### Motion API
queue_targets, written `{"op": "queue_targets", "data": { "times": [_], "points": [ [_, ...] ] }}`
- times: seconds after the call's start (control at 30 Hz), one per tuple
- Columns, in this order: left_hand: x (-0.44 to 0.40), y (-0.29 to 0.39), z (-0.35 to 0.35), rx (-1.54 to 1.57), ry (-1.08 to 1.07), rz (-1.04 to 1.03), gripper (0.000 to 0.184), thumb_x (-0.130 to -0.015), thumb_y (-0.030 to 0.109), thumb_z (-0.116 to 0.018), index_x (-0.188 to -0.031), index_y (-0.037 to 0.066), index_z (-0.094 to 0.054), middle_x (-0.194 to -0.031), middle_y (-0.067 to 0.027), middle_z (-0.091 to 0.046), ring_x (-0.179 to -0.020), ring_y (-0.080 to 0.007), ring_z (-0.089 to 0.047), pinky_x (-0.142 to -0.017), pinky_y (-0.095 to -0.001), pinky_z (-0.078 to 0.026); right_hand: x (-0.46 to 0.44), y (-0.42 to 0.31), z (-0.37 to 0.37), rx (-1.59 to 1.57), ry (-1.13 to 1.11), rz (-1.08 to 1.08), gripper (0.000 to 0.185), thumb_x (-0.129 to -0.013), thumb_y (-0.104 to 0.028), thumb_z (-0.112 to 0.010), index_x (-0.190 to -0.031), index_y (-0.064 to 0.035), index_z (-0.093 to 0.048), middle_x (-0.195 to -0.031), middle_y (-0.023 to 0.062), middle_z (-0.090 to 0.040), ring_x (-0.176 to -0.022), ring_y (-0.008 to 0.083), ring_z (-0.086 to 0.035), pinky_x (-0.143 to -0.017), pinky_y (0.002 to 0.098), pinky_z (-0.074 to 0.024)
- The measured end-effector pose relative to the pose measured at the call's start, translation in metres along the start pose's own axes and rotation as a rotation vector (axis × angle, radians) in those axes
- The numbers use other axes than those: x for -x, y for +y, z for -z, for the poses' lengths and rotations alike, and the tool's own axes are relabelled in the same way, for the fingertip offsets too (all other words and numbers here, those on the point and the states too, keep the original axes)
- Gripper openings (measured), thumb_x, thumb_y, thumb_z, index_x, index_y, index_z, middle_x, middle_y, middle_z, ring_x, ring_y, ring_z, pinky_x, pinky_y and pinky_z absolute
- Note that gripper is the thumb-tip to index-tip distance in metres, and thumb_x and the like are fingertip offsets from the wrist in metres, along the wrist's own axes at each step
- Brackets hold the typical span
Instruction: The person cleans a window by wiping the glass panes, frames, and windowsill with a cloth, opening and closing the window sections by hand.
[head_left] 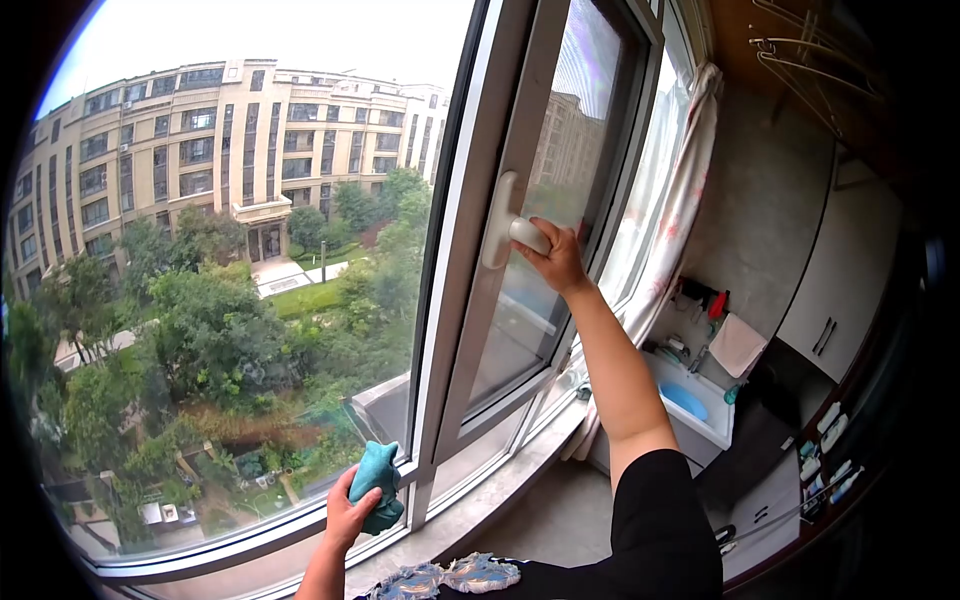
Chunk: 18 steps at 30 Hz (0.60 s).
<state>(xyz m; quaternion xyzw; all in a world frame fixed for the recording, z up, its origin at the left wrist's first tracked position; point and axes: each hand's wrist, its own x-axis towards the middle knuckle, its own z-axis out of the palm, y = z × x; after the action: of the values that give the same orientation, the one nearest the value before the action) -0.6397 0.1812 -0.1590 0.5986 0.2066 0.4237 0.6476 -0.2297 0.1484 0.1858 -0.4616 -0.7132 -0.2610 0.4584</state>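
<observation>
My right hand (556, 259) is closed around the white window handle (530, 236), which sticks out from its mount on the grey frame of the window sash (497, 300). Low in front of the large glass pane, my left hand (350, 508) grips a folded teal cleaning cloth (378, 478). The cloth bunches up above the fingers, close to the lower corner of the window frame. Whether it touches the glass I cannot tell.
A curved windowsill (455, 530) runs below the frame. To the right are a floral curtain (672, 220), a white sink (715, 420) with a blue basin (684, 400), and a cabinet (840, 290). Wire hangers (800, 50) hang at upper right. Trees and a building (215, 150) show outside.
</observation>
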Motion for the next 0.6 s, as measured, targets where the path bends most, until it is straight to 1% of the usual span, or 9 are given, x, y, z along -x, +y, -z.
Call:
{"op": "queue_targets", "data": {
  "times": [0.07, 0.13, 0.17, 0.2, 0.27, 0.3, 0.47, 0.53, 0.6],
  "points": [
    [-0.017, 0.003, -0.016, 0.058, -0.059, 0.009, 0.06, -0.089, 0.022, -0.081, -0.139, -0.002, -0.058, -0.12, -0.0098, -0.069, -0.111, -0.0182, -0.064, -0.1, -0.034, -0.049, 0.002, 0.0, -0.003, 0.008, 0.005, -0.005, 0.027, -0.09, -0.023, -0.083, -0.104, -0.0014, -0.073, -0.078, 0.0104, -0.071, -0.067, 0.0158, -0.062, -0.068, 0.031, -0.0514],
    [-0.038, 0.009, -0.034, 0.04, -0.147, -0.068, 0.058, -0.091, 0.022, -0.079, -0.139, -0.002, -0.057, -0.12, -0.0096, -0.069, -0.11, -0.0172, -0.064, -0.099, -0.0331, -0.05, 0.011, -0.013, -0.017, -0.089, 0.087, -0.205, 0.031, -0.092, -0.026, -0.082, -0.106, 0.0003, -0.073, -0.085, 0.0032, -0.074, -0.074, 0.0124, -0.064, -0.072, 0.0297, -0.0526],
    [-0.049, 0.017, -0.046, 0.021, -0.167, -0.113, 0.056, -0.093, 0.022, -0.077, -0.139, -0.002, -0.057, -0.119, -0.0096, -0.069, -0.11, -0.0166, -0.064, -0.098, -0.0325, -0.05, 0.008, -0.017, -0.021, -0.123, 0.138, -0.105, 0.032, -0.095, -0.03, -0.079, -0.104, 0.0002, -0.073, -0.078, -0.0007, -0.069, -0.069, 0.0088, -0.058, -0.064, 0.0273, -0.0484],
    [-0.054, 0.03, -0.057, 0.079, -0.183, -0.109, 0.058, -0.093, 0.023, -0.078, -0.14, -0.002, -0.056, -0.12, -0.0092, -0.068, -0.11, -0.0162, -0.064, -0.097, -0.032, -0.05, 0.015, -0.023, -0.027, -0.127, 0.135, -0.127, 0.032, -0.095, -0.03, -0.079, -0.104, 0.0002, -0.073, -0.078, -0.0007, -0.069, -0.069, 0.0088, -0.058, -0.064, 0.0273, -0.0484],
    [-0.062, 0.039, -0.072, 0.098, -0.138, -0.16, 0.058, -0.093, 0.021, -0.077, -0.141, -0.002, -0.055, -0.121, -0.0083, -0.067, -0.109, -0.0158, -0.064, -0.097, -0.0314, -0.05, 0.018, -0.031, -0.039, -0.223, 0.241, -0.37, 0.033, -0.096, -0.033, -0.077, -0.096, -0.0016, -0.07, -0.068, -0.0034, -0.058, -0.058, 0.0054, -0.049, -0.053, 0.0247, -0.0387],
    [-0.064, 0.045, -0.078, 0.115, -0.113, -0.173, 0.058, -0.093, 0.021, -0.077, -0.141, -0.002, -0.055, -0.121, -0.0083, -0.067, -0.109, -0.0157, -0.063, -0.097, -0.0313, -0.05, 0.019, -0.036, -0.047, -0.339, 0.272, -0.428, 0.034, -0.097, -0.037, -0.076, -0.089, -0.0058, -0.065, -0.064, -0.0066, -0.049, -0.052, 0.0024, -0.039, -0.047, 0.0234, -0.0283],
    [-0.047, 0.046, -0.087, 0.2, -0.047, -0.155, 0.056, -0.093, 0.022, -0.076, -0.141, -0.001, -0.056, -0.121, -0.0083, -0.067, -0.11, -0.0159, -0.063, -0.099, -0.0316, -0.049, 0.016, -0.07, -0.062, -0.493, 0.398, -0.578, 0.035, -0.096, -0.04, -0.076, -0.089, -0.0088, -0.061, -0.062, -0.0081, -0.045, -0.048, 0.002, -0.037, -0.044, 0.0226, -0.0261],
    [-0.04, 0.038, -0.084, 0.217, -0.046, -0.088, 0.056, -0.093, 0.022, -0.076, -0.14, -0.001, -0.056, -0.121, -0.0081, -0.067, -0.11, -0.016, -0.062, -0.099, -0.0315, -0.049, 0.015, -0.084, -0.067, -0.603, 0.475, -0.718, 0.035, -0.096, -0.041, -0.076, -0.088, -0.0099, -0.06, -0.061, -0.0085, -0.042, -0.047, 0.002, -0.036, -0.043, 0.023, -0.0253],
    [-0.038, 0.032, -0.085, 0.222, -0.046, -0.076, 0.053, -0.093, 0.02, -0.075, -0.138, -0.001, -0.057, -0.12, -0.0083, -0.067, -0.109, -0.0157, -0.062, -0.098, -0.0308, -0.048, 0.011, -0.084, -0.071, -0.551, 0.529, -0.734, 0.036, -0.095, -0.041, -0.076, -0.088, -0.0106, -0.06, -0.06, -0.0086, -0.041, -0.047, 0.0021, -0.034, -0.042, 0.0233, -0.0243]
  ]
}}
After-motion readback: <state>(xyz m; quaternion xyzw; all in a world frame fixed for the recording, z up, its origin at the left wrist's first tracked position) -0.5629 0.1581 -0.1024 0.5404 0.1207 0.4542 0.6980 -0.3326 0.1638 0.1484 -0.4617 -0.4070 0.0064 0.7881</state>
